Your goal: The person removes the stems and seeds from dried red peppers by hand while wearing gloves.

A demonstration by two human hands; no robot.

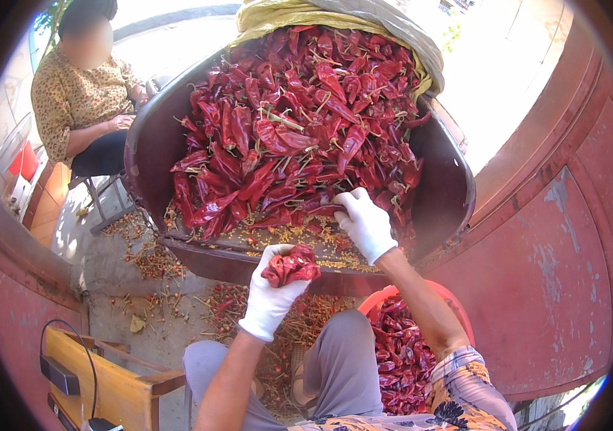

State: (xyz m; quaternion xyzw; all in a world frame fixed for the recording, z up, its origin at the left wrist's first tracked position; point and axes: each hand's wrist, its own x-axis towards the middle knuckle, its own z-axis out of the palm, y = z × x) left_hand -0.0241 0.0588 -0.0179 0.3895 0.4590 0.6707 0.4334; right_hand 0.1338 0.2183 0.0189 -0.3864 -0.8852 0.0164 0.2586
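While the left hand (272, 296) curls around a bulging bunch of red peppers (292, 266) by the near edge of the cart (213, 262), the right hand (366, 224) pinches narrowly on what looks like one pepper (326, 210) at the near side of the heap (299, 122). Because the bunch pokes out past the fingers, a slackened grip or one pepper too many could spill some onto the littered floor (123, 287), left of the red basin (457, 307). A hard tug on the right could tear the skin or drag neighbours loose.
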